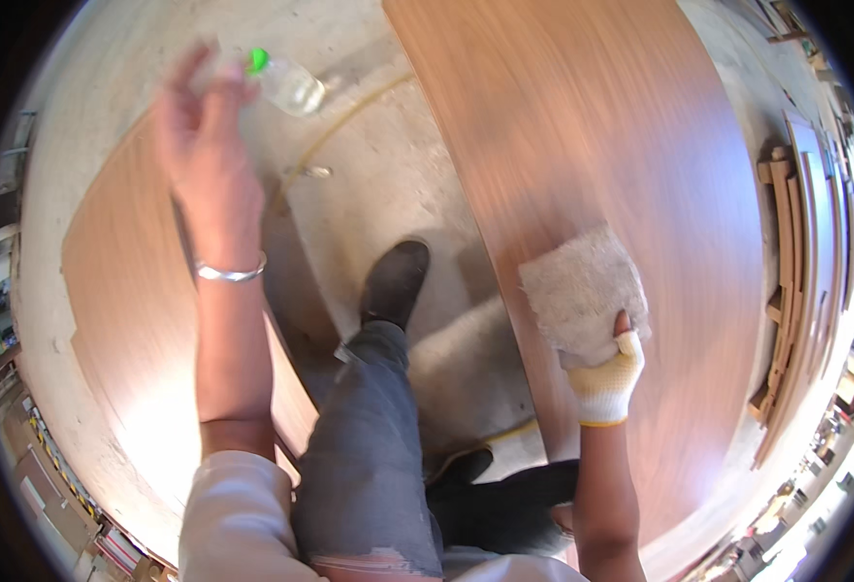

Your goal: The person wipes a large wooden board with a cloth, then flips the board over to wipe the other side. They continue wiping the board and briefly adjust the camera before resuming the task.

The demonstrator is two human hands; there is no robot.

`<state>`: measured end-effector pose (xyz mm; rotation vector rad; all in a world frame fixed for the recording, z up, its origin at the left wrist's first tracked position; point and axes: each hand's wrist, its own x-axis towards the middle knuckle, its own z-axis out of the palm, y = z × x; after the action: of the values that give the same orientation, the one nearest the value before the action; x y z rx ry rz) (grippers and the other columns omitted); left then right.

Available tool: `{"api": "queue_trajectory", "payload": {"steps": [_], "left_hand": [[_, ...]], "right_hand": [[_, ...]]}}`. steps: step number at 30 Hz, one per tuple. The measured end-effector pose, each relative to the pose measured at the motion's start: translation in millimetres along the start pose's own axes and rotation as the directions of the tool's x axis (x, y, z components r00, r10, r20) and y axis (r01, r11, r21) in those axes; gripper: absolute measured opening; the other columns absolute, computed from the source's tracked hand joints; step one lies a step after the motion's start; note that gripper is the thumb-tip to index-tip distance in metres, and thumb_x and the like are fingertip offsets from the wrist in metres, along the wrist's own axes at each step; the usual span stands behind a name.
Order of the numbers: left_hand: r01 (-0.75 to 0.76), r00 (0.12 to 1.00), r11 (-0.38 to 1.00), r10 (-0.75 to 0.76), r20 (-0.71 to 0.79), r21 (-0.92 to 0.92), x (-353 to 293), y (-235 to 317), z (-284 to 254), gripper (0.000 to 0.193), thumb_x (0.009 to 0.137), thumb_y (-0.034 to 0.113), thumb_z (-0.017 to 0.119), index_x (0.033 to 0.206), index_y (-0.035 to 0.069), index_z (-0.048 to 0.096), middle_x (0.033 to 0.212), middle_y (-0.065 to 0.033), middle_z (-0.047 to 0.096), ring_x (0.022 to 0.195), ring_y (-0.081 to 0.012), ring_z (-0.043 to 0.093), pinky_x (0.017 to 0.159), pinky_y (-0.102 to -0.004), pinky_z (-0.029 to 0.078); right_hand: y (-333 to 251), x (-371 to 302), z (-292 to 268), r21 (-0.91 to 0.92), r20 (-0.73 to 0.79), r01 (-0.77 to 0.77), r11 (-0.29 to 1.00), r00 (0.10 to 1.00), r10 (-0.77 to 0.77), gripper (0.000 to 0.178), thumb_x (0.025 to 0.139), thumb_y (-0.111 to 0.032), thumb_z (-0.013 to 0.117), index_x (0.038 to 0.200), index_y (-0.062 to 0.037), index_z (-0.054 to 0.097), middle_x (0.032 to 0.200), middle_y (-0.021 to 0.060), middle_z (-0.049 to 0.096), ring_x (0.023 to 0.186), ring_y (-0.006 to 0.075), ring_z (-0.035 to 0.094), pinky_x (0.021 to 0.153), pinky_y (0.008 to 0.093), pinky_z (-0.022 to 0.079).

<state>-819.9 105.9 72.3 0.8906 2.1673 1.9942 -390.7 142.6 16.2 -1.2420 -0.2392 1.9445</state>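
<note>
My right hand (pixel 609 373), in a white knitted fingerless-looking glove with a yellow cuff edge, grips a grey, fluffy cleaning cloth (pixel 582 286). The cloth is spread over a wood-grain panel (pixel 582 136) on my right, and my thumb lies on top of it. My bare left hand (pixel 204 126) is lifted on the left and smeared by motion; its fingers look apart, with nothing seen between them. A silver bracelet (pixel 233 272) circles that wrist. Just beyond the fingertips, a clear bottle with a green cap (pixel 291 85) appears to lie on the floor.
Another wood-grain panel (pixel 121 262) lies under and beside my left arm. A yellow hose or cord (pixel 349 114) curves over the concrete floor (pixel 359 184) between the panels, near my dark shoe (pixel 396 281). Stacked boards (pixel 786 281) stand at the far right.
</note>
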Motion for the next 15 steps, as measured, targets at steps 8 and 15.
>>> {"api": "queue_trajectory", "payload": {"steps": [8,15], "left_hand": [[0.210,0.975,0.861,-0.219,-0.034,0.463,13,-227,-22,0.086,0.080,0.016,0.083,0.149,-0.007,0.036,0.144,-0.0217,0.050,0.127,-0.0309,0.055,0.108,-0.0423,0.046],[0.325,0.943,0.865,-0.328,-0.060,0.383,80,-282,-2,0.086,0.073,0.022,0.089,0.142,-0.006,0.046,0.140,-0.0241,0.057,0.130,-0.0369,0.056,0.109,-0.0440,0.045]], "right_hand": [[2,1,-12,0.058,-0.050,0.002,0.998,0.999,0.000,0.060,0.096,-0.032,0.064,0.150,-0.0105,0.046,0.150,0.0147,0.052,0.137,0.0390,0.050,0.111,0.0582,0.044],[10,3,1,0.093,0.058,0.017,0.996,0.998,-0.022,0.062,0.096,-0.028,0.066,0.150,-0.0069,0.045,0.147,0.0164,0.055,0.133,0.0392,0.054,0.110,0.0576,0.046]]}}
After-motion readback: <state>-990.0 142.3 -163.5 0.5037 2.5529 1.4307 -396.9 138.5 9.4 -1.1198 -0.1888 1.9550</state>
